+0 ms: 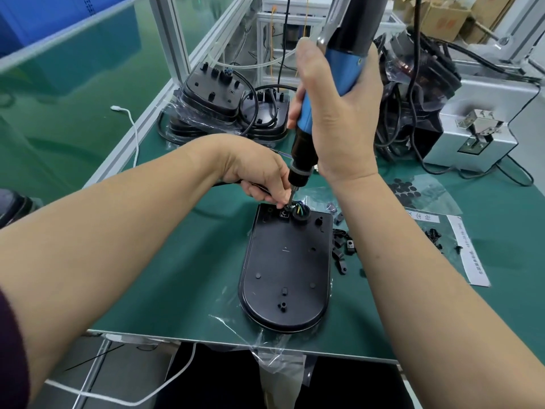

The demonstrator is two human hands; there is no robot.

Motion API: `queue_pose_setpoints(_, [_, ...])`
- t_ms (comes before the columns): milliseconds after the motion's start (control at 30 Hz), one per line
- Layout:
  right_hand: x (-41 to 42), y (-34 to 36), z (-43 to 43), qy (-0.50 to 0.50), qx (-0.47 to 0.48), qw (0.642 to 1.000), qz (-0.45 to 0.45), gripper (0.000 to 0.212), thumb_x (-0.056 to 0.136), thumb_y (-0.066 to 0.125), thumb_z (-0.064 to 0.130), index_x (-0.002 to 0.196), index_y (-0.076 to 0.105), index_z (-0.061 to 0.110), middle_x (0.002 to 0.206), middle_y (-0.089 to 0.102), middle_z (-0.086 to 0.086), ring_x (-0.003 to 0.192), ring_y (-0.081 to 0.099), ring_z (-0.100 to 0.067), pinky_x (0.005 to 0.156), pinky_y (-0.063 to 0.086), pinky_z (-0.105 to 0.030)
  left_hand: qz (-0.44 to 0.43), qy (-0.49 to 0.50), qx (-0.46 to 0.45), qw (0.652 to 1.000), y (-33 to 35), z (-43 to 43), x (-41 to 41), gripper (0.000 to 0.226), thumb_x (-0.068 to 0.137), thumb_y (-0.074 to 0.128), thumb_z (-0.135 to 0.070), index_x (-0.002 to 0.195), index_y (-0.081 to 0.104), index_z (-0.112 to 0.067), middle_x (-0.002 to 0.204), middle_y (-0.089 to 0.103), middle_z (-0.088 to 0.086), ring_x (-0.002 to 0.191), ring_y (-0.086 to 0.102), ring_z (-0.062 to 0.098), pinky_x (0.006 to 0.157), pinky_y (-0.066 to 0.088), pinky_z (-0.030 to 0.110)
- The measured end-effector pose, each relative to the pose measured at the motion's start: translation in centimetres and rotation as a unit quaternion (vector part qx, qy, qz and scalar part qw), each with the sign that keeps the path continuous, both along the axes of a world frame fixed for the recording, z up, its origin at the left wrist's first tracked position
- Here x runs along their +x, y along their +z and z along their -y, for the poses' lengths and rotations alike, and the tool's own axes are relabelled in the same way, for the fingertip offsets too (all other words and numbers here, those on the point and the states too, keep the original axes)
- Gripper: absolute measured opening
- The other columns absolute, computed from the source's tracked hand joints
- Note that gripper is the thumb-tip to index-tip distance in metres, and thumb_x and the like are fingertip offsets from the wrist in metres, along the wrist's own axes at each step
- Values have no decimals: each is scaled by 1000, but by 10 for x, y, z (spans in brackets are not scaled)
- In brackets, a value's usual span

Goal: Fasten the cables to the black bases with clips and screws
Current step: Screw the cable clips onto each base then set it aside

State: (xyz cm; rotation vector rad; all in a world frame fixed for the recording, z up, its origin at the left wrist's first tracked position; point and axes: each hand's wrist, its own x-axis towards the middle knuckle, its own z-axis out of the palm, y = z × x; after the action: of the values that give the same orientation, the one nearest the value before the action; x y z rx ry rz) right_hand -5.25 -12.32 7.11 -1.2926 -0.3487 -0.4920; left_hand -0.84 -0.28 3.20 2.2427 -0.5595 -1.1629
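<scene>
A black oval base [284, 270] lies flat on the green mat near the table's front edge. At its far end a black cable [298, 212] with coloured wires enters a round fitting. My left hand [259, 175] pinches the cable and clip there, right beside the driver bit. My right hand [333, 113] grips a blue and black electric screwdriver [324, 93] held upright, its bit pressed down onto the far left corner of the base.
Loose black clips [342, 246] and screws [436, 237] lie right of the base beside a paper label. A bag of round black pads [404, 190] sits further back. Stacked bases with cables [212, 95] stand at the back left, a grey screw feeder [483, 125] at the right.
</scene>
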Motion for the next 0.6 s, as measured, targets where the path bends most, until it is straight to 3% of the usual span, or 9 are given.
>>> queue_pose_setpoints(267, [11, 1, 5, -55, 45, 995, -64, 30, 88, 72, 26, 95, 48, 9, 72, 51, -12, 45, 52, -21, 49, 47, -33, -71, -4, -48, 996, -7, -2, 6, 19, 93, 45, 3, 78, 57, 0, 52, 43, 0, 33, 24, 4, 41, 7, 24])
queue_pose_setpoints(600, [9, 1, -1, -55, 16, 997, -54, 30, 86, 73, 30, 92, 48, 13, 72, 53, -10, 46, 55, -23, 50, 50, -35, -10, -37, 5, 999, 1, -3, 1, 13, 92, 52, 0, 81, 57, -5, 51, 46, -5, 41, 29, 9, 52, 10, 33])
